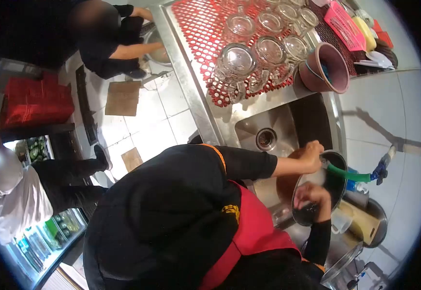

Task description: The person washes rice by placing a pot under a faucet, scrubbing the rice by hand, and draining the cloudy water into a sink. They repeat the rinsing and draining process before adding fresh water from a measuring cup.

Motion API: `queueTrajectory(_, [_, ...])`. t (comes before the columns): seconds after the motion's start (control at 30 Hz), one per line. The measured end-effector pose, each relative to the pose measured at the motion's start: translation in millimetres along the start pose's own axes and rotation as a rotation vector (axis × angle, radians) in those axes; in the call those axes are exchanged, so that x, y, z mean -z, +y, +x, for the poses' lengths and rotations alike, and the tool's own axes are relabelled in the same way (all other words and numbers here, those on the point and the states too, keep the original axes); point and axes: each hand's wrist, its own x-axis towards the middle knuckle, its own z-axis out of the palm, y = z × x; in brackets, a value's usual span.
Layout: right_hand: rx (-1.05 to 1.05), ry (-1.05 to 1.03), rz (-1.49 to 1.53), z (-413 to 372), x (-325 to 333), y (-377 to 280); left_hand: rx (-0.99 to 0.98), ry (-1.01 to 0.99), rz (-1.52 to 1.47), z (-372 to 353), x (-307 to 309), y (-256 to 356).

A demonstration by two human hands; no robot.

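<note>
A deep metal pot (337, 186) is tilted over the sink counter, its dark inside facing up. My left hand (311, 157) is closed at its upper rim, close by the end of a green hose (348, 175). That hose comes from a blue-handled tap (380, 170) on the wall. My right hand (313, 194) reaches into the mouth of the pot with fingers bent and slightly blurred; whether it holds anything I cannot tell. Just above the pot in view is the steel sink basin (254, 129) with a round drain.
Glass mugs (239, 60) stand upside down on a red mat (196, 29). Beside them are a pink bucket (324, 67) and a pink basket (344, 26). A cutting board (362, 224) leans near the wall. One person crouches at the upper left; another bends by a lit fridge (36, 251).
</note>
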Motion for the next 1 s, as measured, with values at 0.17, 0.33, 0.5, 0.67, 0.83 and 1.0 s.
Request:
queueTrajectory(0.17, [0.092, 0.221, -1.212, 7.6, 28.1, 94.7, 0.012, -0.013, -0.017, -0.6, 2.8, 2.8])
queueTrajectory(0.33, [0.226, 0.643, 0.008, -7.4, -63.4, 17.9, -0.022, -0.012, -0.021, 0.6, 0.7, 0.0])
queueTrajectory(0.5, [0.115, 0.535, -0.450, -0.2, -42.8, 61.5, 0.003, -0.026, -0.026, -1.2, 3.7, 6.2])
queueTrajectory(0.67, [0.134, 1.030, -0.819, -10.0, 4.4, 90.1, -0.020, 0.020, -0.041, -2.0, 1.3, 2.7])
queueTrajectory(0.83, [0.587, 0.973, 0.469, 8.7, 8.2, 19.6, 0.029, -0.072, -0.017, -2.2, 8.9, 10.3])
queueTrajectory(1.0, [1.002, 0.441, 0.910, 31.7, 57.0, 21.0, 0.037, -0.050, -0.053, -1.2, 6.1, 6.9])
